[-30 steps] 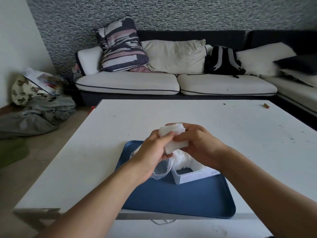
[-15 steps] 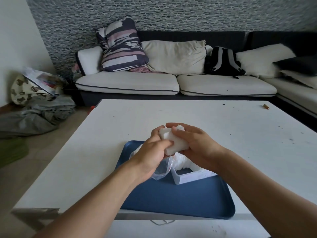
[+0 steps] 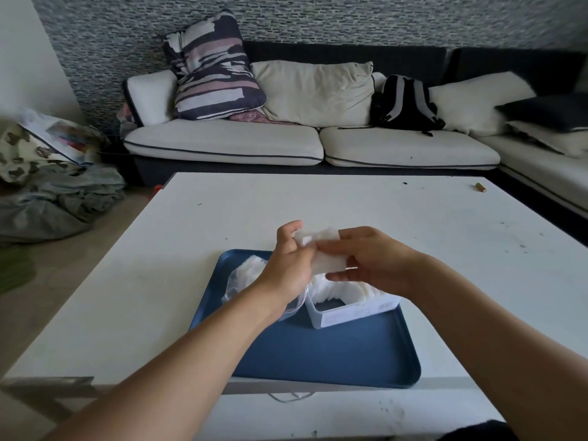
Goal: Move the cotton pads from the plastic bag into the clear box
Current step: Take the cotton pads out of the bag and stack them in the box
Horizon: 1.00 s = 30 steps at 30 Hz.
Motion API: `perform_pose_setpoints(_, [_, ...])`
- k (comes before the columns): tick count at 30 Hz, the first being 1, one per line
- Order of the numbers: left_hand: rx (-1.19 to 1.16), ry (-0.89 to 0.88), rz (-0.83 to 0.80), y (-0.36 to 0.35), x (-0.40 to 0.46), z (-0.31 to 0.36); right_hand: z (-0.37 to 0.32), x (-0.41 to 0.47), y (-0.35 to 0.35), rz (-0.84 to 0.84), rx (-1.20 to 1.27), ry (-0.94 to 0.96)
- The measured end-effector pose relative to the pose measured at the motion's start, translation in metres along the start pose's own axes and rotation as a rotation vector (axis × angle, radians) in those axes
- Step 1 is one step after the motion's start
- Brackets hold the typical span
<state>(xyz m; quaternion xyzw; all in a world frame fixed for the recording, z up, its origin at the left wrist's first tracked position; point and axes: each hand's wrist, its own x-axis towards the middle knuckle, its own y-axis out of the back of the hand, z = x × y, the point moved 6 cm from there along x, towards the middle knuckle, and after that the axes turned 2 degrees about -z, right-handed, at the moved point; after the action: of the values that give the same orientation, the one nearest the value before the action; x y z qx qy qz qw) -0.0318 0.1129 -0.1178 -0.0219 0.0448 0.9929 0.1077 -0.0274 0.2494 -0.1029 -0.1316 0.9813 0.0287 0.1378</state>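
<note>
A stack of white cotton pads [image 3: 321,249] is held between my left hand [image 3: 291,265] and my right hand [image 3: 372,261], just above the clear box [image 3: 350,313]. The box stands on a blue tray [image 3: 334,351] and holds several white pads along its far side. A crumpled clear plastic bag [image 3: 245,278] with more pads lies on the tray to the left of the box, partly hidden by my left wrist. Both hands pinch the stack from opposite sides.
The tray sits near the front edge of a white table [image 3: 445,249]. A small brown object [image 3: 480,187] lies at the table's far right. Behind the table is a sofa [image 3: 222,144] with cushions and a black backpack [image 3: 404,103]. Clothes lie heaped on the floor [image 3: 57,198] at left.
Both hands shifted their hold on the stack of pads; my right fingers spread and my left thumb lifted. The stack stays above the box.
</note>
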Motion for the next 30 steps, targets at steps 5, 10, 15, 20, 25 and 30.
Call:
perform_pose_setpoints(5, [0.273, -0.058, -0.037, -0.006, 0.0, -0.008, 0.019, -0.002, 0.011, 0.011, 0.135, -0.216])
perform_pose_setpoints(10, [0.324, -0.058, 0.09, 0.001, 0.003, -0.007, 0.023, 0.009, 0.021, 0.11, 0.102, -0.204])
perform_pose_setpoints(15, [0.749, -0.248, 0.083, -0.001, -0.006, 0.001, 0.025, 0.015, 0.043, 0.315, -0.741, -0.265])
perform_pose_setpoints(20, [1.124, -0.151, -0.326, -0.022, -0.015, -0.026, 0.041, 0.029, 0.03, 0.305, -1.036, -0.268])
perform_pose_setpoints(25, [1.259, -0.038, -0.432, -0.02, -0.004, -0.053, 0.05, 0.037, 0.02, 0.226, -1.225, -0.328])
perform_pose_setpoints(30, [1.262, -0.034, -0.397, -0.021, -0.001, -0.055, 0.054, 0.036, 0.026, 0.376, -1.251, -0.302])
